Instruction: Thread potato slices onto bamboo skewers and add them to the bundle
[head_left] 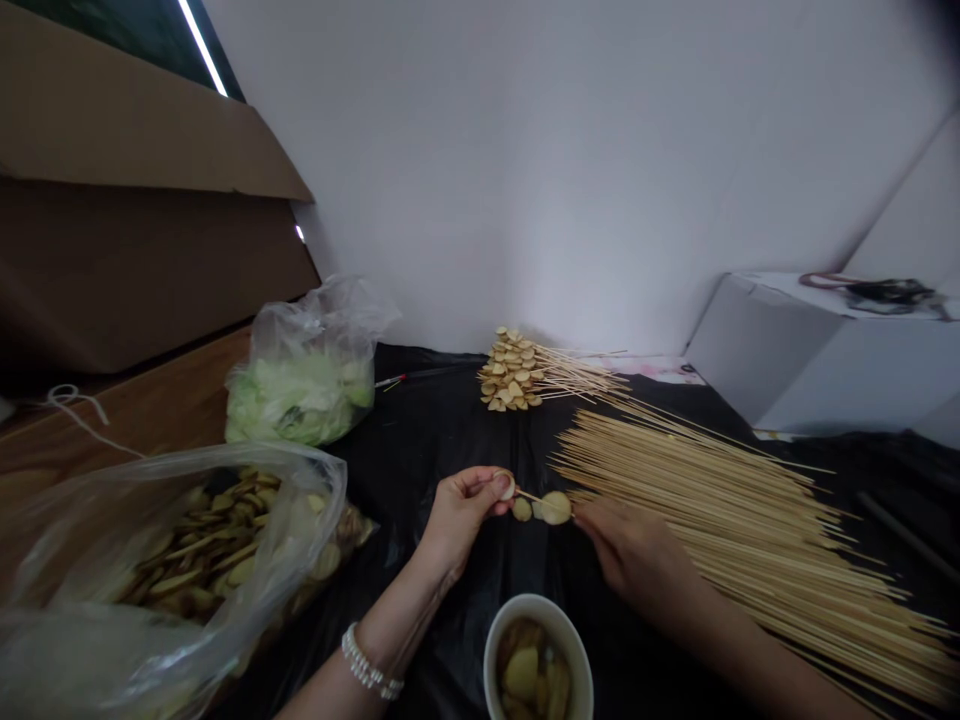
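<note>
My left hand [472, 505] pinches a thin potato slice [507, 486] between thumb and fingers. A bamboo skewer [529, 496] reaches from my right hand [637, 545] to that slice. Near the right fingertips, a larger round potato slice [556, 508] is threaded on the skewer. The right fingers are closed round the stick, and their grip is partly hidden. Just below the skewer, a small slice [521, 510] appears to lie on the black plastic sheet [427, 430]. Close in front of me stands a white cup [493, 660] holding more slices.
Many loose skewers [735, 530] lie spread at the right. Behind, a stack of filled skewers [511, 372] rests near the wall. At left are an open plastic bag [315, 462] of slices and a bag of pale green vegetable [300, 390]. A white box [825, 360] stands back right.
</note>
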